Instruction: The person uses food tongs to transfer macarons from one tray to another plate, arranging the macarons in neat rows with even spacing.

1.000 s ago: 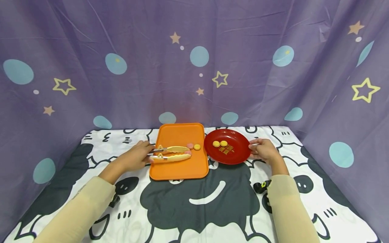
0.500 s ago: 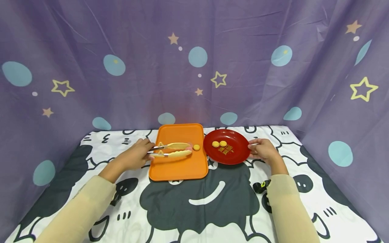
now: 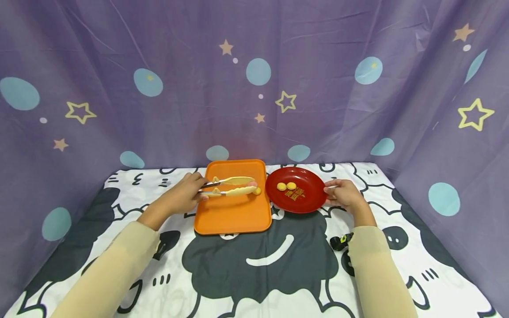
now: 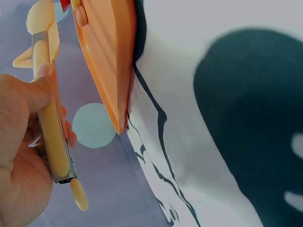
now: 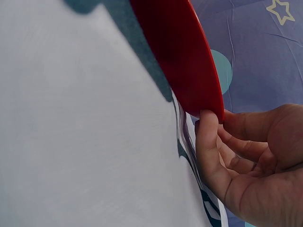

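Observation:
My left hand (image 3: 184,194) grips a pair of tongs (image 3: 237,191) with metal arms and cream tips, held over the orange tray (image 3: 234,216). The thumb lies along the cream grip of the tongs (image 4: 52,123) in the left wrist view. Between the parted tips a small round pink piece (image 3: 253,183) shows in the head view. Right by the lower tip is a yellow round piece (image 3: 258,191), partly covered. My right hand (image 3: 345,193) pinches the right rim of a red plate (image 3: 308,202) between thumb and fingers. On that plate lie two yellow round pieces (image 3: 286,186), side by side.
The plate stands close against the tray's right side. Under both is a black-and-white cartoon cloth (image 3: 266,287). A purple curtain (image 3: 179,110) hangs behind the table's back edge. A small black object (image 3: 339,242) shows beside the right sleeve.
My left hand and the tongs have moved toward the back of the tray and slightly right. Two pink pieces showed earlier; one shows now. The right hand keeps its hold on the plate.

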{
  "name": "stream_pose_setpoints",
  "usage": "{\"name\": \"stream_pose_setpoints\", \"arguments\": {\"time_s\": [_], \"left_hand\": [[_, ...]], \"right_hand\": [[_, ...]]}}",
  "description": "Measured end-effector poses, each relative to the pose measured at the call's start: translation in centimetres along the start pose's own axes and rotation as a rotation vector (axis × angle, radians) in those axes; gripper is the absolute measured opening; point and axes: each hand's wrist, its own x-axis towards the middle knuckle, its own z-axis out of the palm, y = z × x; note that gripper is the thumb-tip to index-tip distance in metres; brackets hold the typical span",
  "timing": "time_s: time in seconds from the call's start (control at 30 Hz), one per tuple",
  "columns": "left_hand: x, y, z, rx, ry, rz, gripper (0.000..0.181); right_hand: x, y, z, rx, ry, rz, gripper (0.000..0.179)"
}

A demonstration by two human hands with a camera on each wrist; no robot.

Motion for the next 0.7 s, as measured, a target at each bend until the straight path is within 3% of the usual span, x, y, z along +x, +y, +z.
{"name": "stream_pose_setpoints", "arguments": {"time_s": [0.7], "left_hand": [[4.6, 2.4, 0.3, -0.012, 0.032, 0.076, 0.040]], "right_hand": [[-0.2, -0.2, 0.1, 0.022, -0.015, -0.005, 0.039]]}}
